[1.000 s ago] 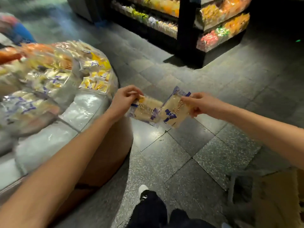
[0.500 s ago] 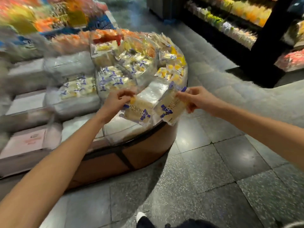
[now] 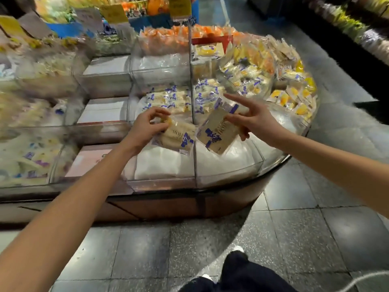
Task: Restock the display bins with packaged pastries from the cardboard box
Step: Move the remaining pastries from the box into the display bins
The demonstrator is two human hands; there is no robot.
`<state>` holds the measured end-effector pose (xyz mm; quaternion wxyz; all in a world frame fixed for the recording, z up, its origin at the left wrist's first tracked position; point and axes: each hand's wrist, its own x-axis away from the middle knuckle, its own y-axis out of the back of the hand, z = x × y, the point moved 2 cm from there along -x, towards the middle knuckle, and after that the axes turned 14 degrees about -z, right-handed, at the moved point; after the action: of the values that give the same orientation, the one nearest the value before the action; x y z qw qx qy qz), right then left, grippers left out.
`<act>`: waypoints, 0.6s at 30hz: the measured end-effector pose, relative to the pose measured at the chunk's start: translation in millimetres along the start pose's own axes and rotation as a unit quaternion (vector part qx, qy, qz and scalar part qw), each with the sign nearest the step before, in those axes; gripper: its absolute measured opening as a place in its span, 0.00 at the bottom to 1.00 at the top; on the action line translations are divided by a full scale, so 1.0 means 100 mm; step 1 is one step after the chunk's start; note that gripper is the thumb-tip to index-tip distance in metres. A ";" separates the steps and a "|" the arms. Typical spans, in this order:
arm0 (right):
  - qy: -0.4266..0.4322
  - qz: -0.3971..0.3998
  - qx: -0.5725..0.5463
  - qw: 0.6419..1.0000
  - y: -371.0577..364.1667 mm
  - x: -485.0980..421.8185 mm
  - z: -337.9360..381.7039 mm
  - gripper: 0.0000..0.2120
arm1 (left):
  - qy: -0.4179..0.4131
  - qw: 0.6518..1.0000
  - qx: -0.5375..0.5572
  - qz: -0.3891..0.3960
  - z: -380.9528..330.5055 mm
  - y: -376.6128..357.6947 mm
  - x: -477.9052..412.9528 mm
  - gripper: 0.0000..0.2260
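Holding one packaged pastry per hand, up over the front row of clear display bins point(image 3: 162, 183).

Left hand point(image 3: 147, 127): pinching left pastry packet point(image 3: 179, 137) at its upper end, thumb and fingertips curled onto the wrapper.

Right hand point(image 3: 257, 122): gripping right pastry packet point(image 3: 219, 131) by its right edge, between thumb and lower fingers. Index finger straight, pointing up-left.

Both packets: clear wrapper, pale pastry, blue print. Tilted, lower ends just beside each other, either side of the clear divider point(image 3: 194, 161) as seen from the head camera. Touching or not: cannot tell. Neither resting in a bin.

Under the packets: two front bins lined with white padding point(image 3: 223, 159).

Next row back: matching blue-print packets point(image 3: 168, 100) piled in the bins.

Right curve of the stand: yellow-print packets point(image 3: 294, 98). Back row: orange packets point(image 3: 166, 39), with yellow price cards point(image 3: 114, 12) above.

Brown stand base point(image 3: 168, 205) on grey tiled floor point(image 3: 305, 228). Dark trouser leg point(image 3: 242, 272) and white shoe toe point(image 3: 239, 248) at bottom edge.

Left part of the frame too blurred to read.
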<state>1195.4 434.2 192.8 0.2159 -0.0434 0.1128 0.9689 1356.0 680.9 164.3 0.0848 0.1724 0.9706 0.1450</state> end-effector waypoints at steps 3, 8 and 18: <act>-0.008 0.025 0.008 1.000 -0.23 -0.32 -0.04 0.26 | 0.022 0.999 -0.006 -0.043 0.19 0.15 -0.21 0.11; -0.037 0.066 0.011 0.997 -0.53 -0.91 -0.21 0.25 | 0.052 0.996 -0.014 -0.069 0.49 0.30 -0.63 0.10; -0.053 0.037 0.040 0.997 -0.91 -2.10 -0.64 0.20 | 0.070 0.986 -0.144 -0.042 0.86 0.59 -1.55 0.22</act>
<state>1426.1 413.1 140.6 0.1873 0.0206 0.1412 0.9719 1535.9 699.6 119.4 0.0471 0.1069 0.9495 0.2912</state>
